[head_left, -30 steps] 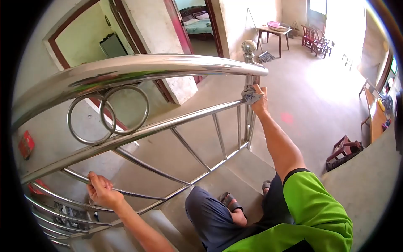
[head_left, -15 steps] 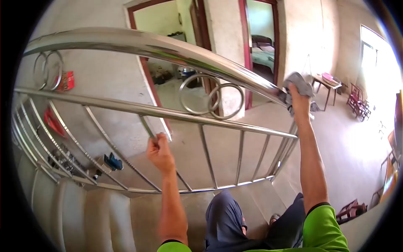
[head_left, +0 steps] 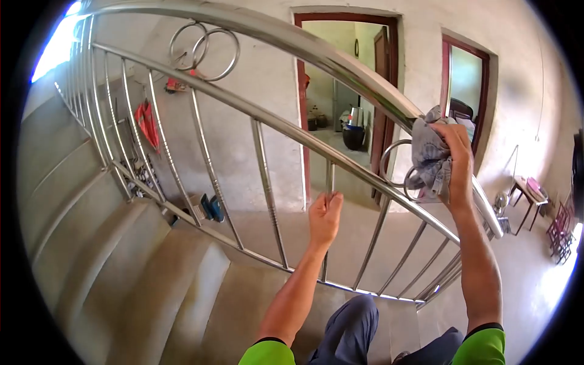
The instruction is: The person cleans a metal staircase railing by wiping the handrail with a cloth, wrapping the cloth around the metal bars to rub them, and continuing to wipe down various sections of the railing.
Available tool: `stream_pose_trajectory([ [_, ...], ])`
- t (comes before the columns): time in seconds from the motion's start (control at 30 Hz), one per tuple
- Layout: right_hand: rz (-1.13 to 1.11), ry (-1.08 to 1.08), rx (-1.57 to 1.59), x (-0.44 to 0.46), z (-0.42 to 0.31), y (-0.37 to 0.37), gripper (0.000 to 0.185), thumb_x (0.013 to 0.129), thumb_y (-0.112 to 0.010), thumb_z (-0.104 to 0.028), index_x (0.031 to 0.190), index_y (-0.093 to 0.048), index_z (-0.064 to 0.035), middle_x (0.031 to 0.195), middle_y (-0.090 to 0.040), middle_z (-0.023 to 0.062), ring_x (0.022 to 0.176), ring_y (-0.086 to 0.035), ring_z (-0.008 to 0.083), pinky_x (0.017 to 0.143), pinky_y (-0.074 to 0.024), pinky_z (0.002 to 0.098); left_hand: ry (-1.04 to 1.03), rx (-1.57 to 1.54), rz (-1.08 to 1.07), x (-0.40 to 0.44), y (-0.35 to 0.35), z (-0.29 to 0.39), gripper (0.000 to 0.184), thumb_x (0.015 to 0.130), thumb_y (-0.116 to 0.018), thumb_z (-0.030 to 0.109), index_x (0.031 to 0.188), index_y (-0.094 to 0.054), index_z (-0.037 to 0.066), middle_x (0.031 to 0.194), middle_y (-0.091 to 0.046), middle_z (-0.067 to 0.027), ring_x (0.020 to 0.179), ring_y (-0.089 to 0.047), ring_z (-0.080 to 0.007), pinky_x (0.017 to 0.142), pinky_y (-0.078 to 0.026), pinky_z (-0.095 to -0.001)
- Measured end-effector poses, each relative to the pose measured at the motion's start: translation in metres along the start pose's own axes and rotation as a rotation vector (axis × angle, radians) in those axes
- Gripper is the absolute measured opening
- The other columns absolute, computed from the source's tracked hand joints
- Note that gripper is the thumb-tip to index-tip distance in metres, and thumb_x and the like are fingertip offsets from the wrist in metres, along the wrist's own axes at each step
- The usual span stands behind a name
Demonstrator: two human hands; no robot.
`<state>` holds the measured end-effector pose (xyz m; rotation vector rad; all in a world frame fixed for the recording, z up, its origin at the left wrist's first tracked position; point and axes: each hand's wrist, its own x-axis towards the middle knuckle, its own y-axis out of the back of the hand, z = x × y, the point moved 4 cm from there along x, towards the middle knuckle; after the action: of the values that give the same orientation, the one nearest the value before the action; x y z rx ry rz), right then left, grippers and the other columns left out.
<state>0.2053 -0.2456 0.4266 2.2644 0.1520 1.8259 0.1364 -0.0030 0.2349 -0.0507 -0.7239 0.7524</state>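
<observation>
My right hand (head_left: 457, 152) is closed on a crumpled grey cloth (head_left: 429, 149), pressed against the thick steel handrail (head_left: 292, 41) towards its lower end. The cloth drapes over the rail and partly covers the decorative rings (head_left: 394, 163) beneath it. Lower and to the left, my left hand (head_left: 325, 218) wraps round a thin upright baluster (head_left: 330, 174) of the same railing, just under the middle rail (head_left: 292, 131).
Concrete stairs (head_left: 146, 261) climb to the left. Beyond the railing are two doorways with dark red frames (head_left: 395, 42), a red cloth-like item (head_left: 145, 125) by the wall, and a small table (head_left: 529, 191) at the right.
The view has turned left, showing more of the stairs. My right hand has moved the cloth up along the handrail, away from its lower end. My left hand still grips a baluster.
</observation>
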Motion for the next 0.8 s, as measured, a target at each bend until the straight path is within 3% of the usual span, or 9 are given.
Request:
stream_pose_trajectory([
  [0.2,0.05,0.217,-0.089,0.021,0.068,0.035,0.037,0.074,-0.059,0.001,0.111,-0.059,0.0009,0.107,-0.059,0.0121,0.1,-0.056,0.0218,0.091,-0.0427,0.0285,0.074,-0.069,0.023,-0.003,-0.005,0.008,0.027,0.094,-0.063,0.016,0.071,-0.048,0.01,0.065,-0.036,0.0111,0.059,-0.03,0.0006,0.05,-0.023,-0.0206],
  [0.3,-0.049,0.089,-0.197,0.015,0.151,0.058,0.047,0.073,-0.059,0.006,0.119,-0.054,-0.0005,0.103,-0.06,0.0162,0.097,-0.058,0.0259,0.088,-0.0449,0.0325,0.058,-0.092,0.033,-0.002,-0.005,0.003,0.028,0.093,-0.062,0.015,0.07,-0.047,0.01,0.064,-0.036,0.0108,0.057,-0.03,0.0008,0.048,-0.023,-0.0207],
  [0.4,-0.048,-0.087,-0.331,-0.021,0.242,0.077,0.039,0.08,-0.062,-0.002,0.119,-0.055,-0.0028,0.103,-0.063,0.0134,0.094,-0.06,0.0257,0.084,-0.0468,0.0324,0.055,-0.078,0.042,-0.003,-0.008,0.007,0.03,0.093,-0.062,0.014,0.069,-0.045,0.01,0.063,-0.036,0.0104,0.056,-0.03,0.0008,0.047,-0.023,-0.021],
  [0.47,0.133,-0.809,0.358,-0.07,0.296,0.086,0.032,0.087,-0.063,-0.013,0.118,-0.057,-0.0059,0.104,-0.066,0.0098,0.093,-0.062,0.025,0.083,-0.0479,0.0327,0.049,-0.068,0.051,-0.001,-0.009,0.006,0.03,0.093,-0.061,0.014,0.068,-0.045,0.01,0.063,-0.036,0.0104,0.056,-0.03,0.0008,0.047,-0.023,-0.021],
  [0.5,0.136,-0.814,0.362,-0.072,0.299,0.092,0.032,0.087,-0.063,-0.013,0.118,-0.057,-0.0059,0.104,-0.066,0.0098,0.093,-0.062,0.025,0.083,-0.0479,0.0327,0.039,-0.056,0.06,-0.001,-0.009,0.007,0.031,0.093,-0.061,0.014,0.068,-0.044,0.01,0.063,-0.037,0.0104,0.056,-0.03,0.0008,0.047,-0.023,-0.021],
  [0.57,-0.033,-1.184,0.458,-0.077,0.305,0.088,0.031,0.093,-0.06,-0.019,0.122,-0.057,-0.0083,0.112,-0.064,0.0077,0.096,-0.061,0.0218,0.082,-0.0491,0.0345,0.06,-0.052,0.069,-0.001,-0.01,0.007,0.032,0.094,-0.061,0.015,0.067,-0.043,0.011,0.062,-0.037,0.0106,0.055,-0.03,0.0007,0.047,-0.023,-0.0211],
  [0.67,-0.099,-1.148,0.57,-0.041,0.304,0.057,0.037,0.094,-0.058,-0.015,0.129,-0.052,-0.0104,0.115,-0.063,0.0077,0.097,-0.061,0.0201,0.082,-0.0497,0.0354,0.037,-0.023,0.097,0.0,-0.009,0.005,0.034,0.094,-0.061,0.017,0.067,-0.043,0.011,0.062,-0.036,0.0109,0.055,-0.03,0.0005,0.047,-0.022,-0.0214],
  [0.73,-0.103,-0.64,0.501,0.005,0.239,0.024,0.043,0.093,-0.052,-0.006,0.135,-0.049,-0.012,0.116,-0.06,0.0057,0.106,-0.057,0.0159,0.09,-0.047,0.0321,-0.002,0.017,0.099,0.001,-0.009,0.006,0.034,0.095,-0.062,0.019,0.067,-0.043,0.011,0.062,-0.036,0.0111,0.055,-0.03,0.0004,0.047,-0.022,-0.0215],
  [0.8,-0.16,0.002,0.245,0.049,0.147,-0.003,0.059,0.081,-0.056,-0.001,0.138,-0.047,-0.012,0.129,-0.052,0.0068,0.12,-0.048,0.0187,0.104,-0.0361,0.0321,-0.041,0.064,0.101,0.0,-0.009,0.01,0.036,0.095,-0.062,0.021,0.066,-0.043,0.012,0.061,-0.035,0.0112,0.055,-0.029,0.0001,0.047,-0.021,-0.0217],
])
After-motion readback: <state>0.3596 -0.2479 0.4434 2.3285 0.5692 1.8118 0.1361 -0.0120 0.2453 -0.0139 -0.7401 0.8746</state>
